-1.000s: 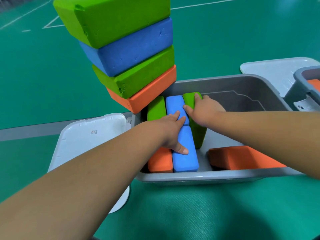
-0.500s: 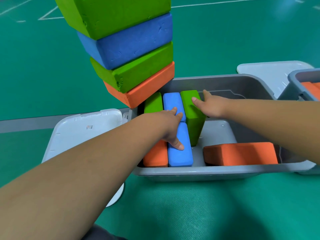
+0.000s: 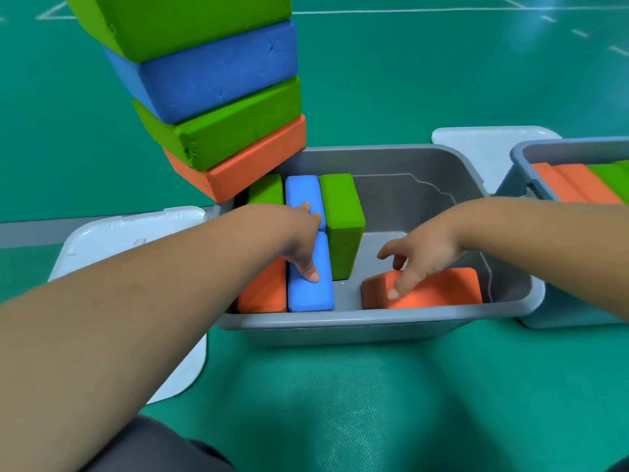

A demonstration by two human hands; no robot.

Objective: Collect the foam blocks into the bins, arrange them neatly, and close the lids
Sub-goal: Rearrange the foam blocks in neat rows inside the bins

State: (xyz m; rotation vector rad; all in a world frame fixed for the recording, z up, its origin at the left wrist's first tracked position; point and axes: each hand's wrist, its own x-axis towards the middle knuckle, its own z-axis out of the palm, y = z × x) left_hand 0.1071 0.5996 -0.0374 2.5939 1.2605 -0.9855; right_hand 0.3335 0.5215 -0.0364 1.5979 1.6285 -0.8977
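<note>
Inside the grey plastic bin (image 3: 340,323), the blue rectangular foam block (image 3: 309,294) at 8 o'clock was pressed by the flat left hand (image 3: 299,247); the orange foam block (image 3: 439,289) at 4 o'clock was touched by the spread right hand (image 3: 422,253).

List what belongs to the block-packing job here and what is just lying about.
Job: grey plastic bin; flat orange foam block; upright green foam block; stack of four foam blocks; white plastic lid; second grey bin.
Just there: green court floor; white painted lines.
</note>
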